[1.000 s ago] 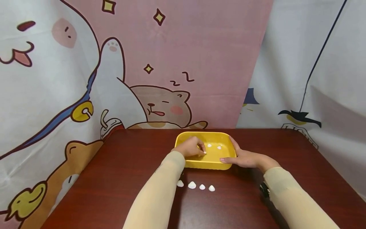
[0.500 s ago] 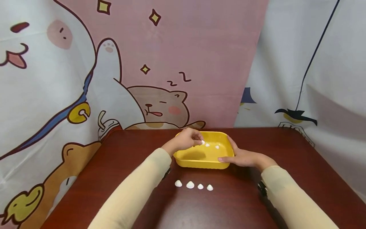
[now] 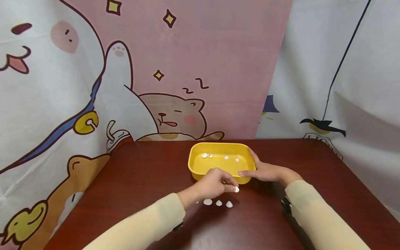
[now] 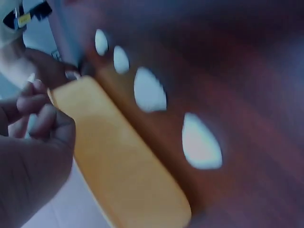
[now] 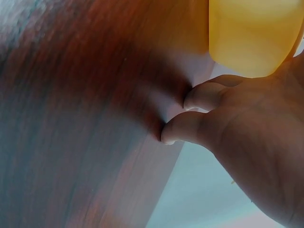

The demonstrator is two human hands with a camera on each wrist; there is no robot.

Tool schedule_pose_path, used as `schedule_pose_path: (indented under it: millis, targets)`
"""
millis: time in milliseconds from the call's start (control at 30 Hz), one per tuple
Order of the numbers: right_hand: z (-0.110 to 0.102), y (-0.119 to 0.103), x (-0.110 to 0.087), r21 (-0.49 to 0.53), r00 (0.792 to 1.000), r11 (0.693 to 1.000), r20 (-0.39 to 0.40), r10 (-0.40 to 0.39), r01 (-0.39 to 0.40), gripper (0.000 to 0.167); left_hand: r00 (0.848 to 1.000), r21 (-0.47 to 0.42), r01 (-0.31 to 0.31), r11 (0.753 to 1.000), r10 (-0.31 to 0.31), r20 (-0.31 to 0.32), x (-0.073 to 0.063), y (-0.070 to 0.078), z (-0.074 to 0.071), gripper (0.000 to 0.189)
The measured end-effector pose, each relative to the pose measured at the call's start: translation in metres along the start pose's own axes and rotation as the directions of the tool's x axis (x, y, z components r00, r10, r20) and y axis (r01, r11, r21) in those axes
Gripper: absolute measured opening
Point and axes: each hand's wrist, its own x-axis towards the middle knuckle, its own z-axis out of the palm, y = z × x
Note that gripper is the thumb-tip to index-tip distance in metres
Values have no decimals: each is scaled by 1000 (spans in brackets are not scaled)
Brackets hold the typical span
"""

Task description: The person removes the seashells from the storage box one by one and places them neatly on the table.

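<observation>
Cream sleeves (image 3: 143,222) nearest the camera, both forearms, small dark device (image 3: 286,205) at each wrist. Next out on the bench (image 3: 268,222): row of four white cones (image 3: 229,204), roughly parallel to the far edge, on the near side of the tray. Leftmost is partly covered by the left wrist in the head view; all four show, blurred, in the left wrist view. Left hand (image 3: 215,184): grip narrow, small white piece (image 3: 236,189) pinched at thumb and fingertip, held above the bench near the tray's near-right corner. Yellow tray (image 3: 222,149) sits close to the bench's far edge, about midway between the far corners. Right hand (image 3: 265,172): grip wide, thumb over the near rim by the right corner, another finger along the right end. Right wrist view has two fingertips at the bench surface; can't confirm contact. Inside the tray: four white bits (image 3: 237,160), two close together at left, two spaced out further right. Past the far edge: pink and white cartoon backdrop (image 3: 231,69).
</observation>
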Motion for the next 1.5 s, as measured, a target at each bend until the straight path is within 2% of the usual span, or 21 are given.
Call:
schedule_pose_path:
  millis: [133, 267, 400, 567, 633, 733, 867, 967, 1200, 1500]
  targets:
    - [3, 2, 0, 9, 1000, 1000, 12, -15, 15, 130, 998, 3, 51, 999, -51, 30, -2, 0, 23, 3]
    - [4, 2, 2, 5, 1000, 1000, 15, -17, 17, 130, 997, 104, 76, 992, -78, 18, -3, -1, 41, 5]
    - [2, 0, 2, 2, 1000, 1000, 5, -1, 1, 131, 997, 255, 77, 964, -76, -15, -2, 2, 48, 8]
    - [1, 0, 2, -3, 1000, 1000, 3, 6, -6, 132, 994, 387, 103, 916, -112, 0, 2, 9, 52, 9]
    - [1, 1, 1, -3, 1000, 1000, 3, 6, -6, 132, 994, 432, 94, 897, -106, 3, 4, 11, 54, 10]
    - [1, 0, 0, 4, 1000, 1000, 4, 5, -6, 131, 998, 495, 53, 867, -64, 4, 7, 11, 56, 13]
    - [0, 0, -1, 8, 1000, 1000, 6, 11, -11, 132, 1000, 536, 2, 844, -12, 17, 8, 12, 56, 12]
    - [0, 0, -1, 5, 1000, 1000, 3, 13, -13, 132, 1000, 545, -21, 838, 4, 31, 8, 10, 55, 9]
    - [-1, 1, -2, 6, 1000, 1000, -1, 17, -17, 132, 998, 531, -36, 847, 7, 57, 6, 6, 50, 11]
    - [-1, 0, -4, 11, 1000, 1000, -2, 8, -8, 131, 998, 531, -53, 846, 25, 60, 3, 6, 49, 10]
